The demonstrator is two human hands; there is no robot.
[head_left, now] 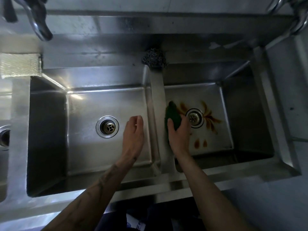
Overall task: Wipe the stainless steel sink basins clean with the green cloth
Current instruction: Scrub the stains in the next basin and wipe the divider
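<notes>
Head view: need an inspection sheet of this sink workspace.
Surface: left basin shows no stains; right basin has brown stains around its drain and nearer the front.
Job's things: green cloth in the right basin, between divider and drain.
Clutter: steel wool scourer on the back ledge above the divider; pale textured pad on the ledge at left.
Hands: right hand grips the green cloth; left hand relaxed, holds nothing, over the left basin.
Cables: nothing seen.
Surroundings: faucet spout upper left; metal pipework upper right.
</notes>
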